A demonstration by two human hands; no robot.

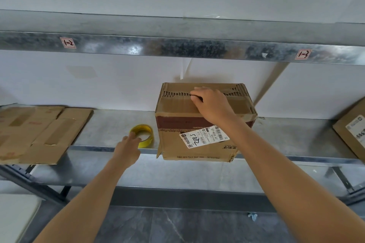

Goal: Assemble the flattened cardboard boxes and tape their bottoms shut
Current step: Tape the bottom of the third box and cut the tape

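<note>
While the right hand (209, 102) pins the box (177, 144) flaps, the left hand (128, 148) goes for the tape (147, 142).

Right fingers curl onto the seam on top of the box, clamping the flaps down; left fingers are spread and slack, tips at the roll's near rim, nothing gripped yet. The box sits at the shelf's (108, 124) front edge, right of middle, slightly overhanging it, its seam running left to right. The tape lies just left of the box near that front edge, directly ahead of the left hand, which is clearly the nearer one. Flat cardboard (39, 130) lies toward the shelf's left end.
</note>
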